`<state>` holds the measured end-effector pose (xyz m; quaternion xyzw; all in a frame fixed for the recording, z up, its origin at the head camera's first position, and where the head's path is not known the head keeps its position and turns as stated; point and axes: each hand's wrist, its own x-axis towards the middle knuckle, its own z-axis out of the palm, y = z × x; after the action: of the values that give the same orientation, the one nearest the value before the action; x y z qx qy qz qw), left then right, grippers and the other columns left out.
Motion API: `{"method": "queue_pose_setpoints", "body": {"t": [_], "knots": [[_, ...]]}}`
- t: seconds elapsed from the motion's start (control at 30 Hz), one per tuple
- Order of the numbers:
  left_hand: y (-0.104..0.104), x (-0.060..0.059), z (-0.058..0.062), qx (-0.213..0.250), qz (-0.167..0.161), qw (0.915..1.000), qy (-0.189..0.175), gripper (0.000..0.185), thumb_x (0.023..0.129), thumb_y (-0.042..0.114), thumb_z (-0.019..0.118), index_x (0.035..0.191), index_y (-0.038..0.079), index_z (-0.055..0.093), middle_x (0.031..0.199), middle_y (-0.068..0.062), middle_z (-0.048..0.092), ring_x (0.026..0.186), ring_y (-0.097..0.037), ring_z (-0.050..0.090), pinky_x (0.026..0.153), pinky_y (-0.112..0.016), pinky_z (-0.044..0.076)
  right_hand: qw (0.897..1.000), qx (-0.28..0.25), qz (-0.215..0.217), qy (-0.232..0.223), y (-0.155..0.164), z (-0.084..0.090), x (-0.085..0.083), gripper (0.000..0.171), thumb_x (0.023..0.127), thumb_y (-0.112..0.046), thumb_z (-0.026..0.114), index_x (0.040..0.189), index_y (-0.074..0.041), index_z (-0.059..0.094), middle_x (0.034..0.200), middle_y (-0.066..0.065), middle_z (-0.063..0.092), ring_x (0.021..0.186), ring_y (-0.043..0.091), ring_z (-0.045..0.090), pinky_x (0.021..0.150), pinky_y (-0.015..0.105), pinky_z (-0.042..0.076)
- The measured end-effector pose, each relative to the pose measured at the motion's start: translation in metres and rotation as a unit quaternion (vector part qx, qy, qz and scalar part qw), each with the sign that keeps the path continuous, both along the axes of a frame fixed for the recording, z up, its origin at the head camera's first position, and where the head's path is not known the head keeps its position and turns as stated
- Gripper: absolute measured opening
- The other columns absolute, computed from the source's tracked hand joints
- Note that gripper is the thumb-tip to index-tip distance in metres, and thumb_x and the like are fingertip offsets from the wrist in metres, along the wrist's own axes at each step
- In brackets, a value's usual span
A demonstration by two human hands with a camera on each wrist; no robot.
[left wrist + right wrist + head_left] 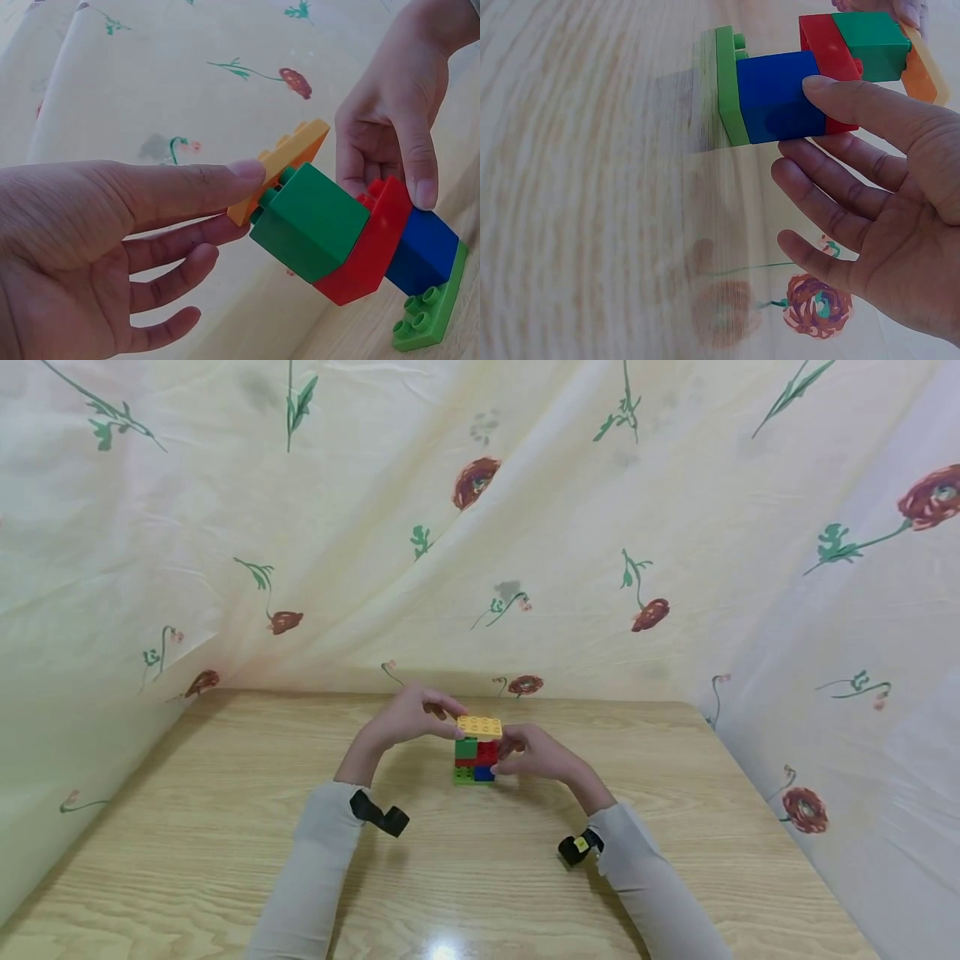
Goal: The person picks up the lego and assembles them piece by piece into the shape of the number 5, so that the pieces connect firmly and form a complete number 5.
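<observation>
A small brick stack stands on the wooden table: a green base plate, a blue brick, a red brick and a green brick. An orange plate sits tilted on top. My left hand touches the orange plate's edge with one straight finger; its other fingers hang loosely below. My right hand is at the stack's right side, its thumb pressed on the blue and red bricks. Its fingers lie fairly straight beside the stack.
A floral cloth hangs behind and along both sides of the table. Black wrist-worn devices sit on the pale sleeves. The table's front edge lies below the frame.
</observation>
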<state>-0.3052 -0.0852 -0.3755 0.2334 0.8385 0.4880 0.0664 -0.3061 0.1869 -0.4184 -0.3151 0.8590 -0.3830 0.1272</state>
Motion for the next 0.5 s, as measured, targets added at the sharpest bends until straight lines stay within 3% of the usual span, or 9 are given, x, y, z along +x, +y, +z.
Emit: {"method": "queue_pose_setpoints", "body": {"t": [0.33,0.5], "knots": [[0.0001,-0.0004,-0.0002,-0.004,-0.010,0.9998,-0.014,0.032,0.082,0.025,0.087,0.111,0.016,0.079,0.115,-0.003,0.075,0.102,-0.022,0.061,0.087,-0.034,0.052,1.000,-0.005,-0.008,-0.007,-0.0010,-0.0025,-0.0004,0.031,0.090,-0.016,0.077,0.115,0.000,0.068,0.109,0.014,0.074,0.102,0.026,0.069,0.100,0.053,0.049],[0.0005,-0.0006,-0.0004,-0.001,-0.012,0.9998,-0.018,0.032,0.082,0.024,0.087,0.112,0.015,0.079,0.117,-0.004,0.074,0.103,-0.023,0.062,0.087,-0.034,0.054,1.000,-0.007,-0.011,-0.013,-0.0010,-0.0023,-0.0005,0.031,0.090,-0.016,0.077,0.116,0.000,0.068,0.109,0.014,0.074,0.102,0.026,0.069,0.099,0.052,0.050]]}}
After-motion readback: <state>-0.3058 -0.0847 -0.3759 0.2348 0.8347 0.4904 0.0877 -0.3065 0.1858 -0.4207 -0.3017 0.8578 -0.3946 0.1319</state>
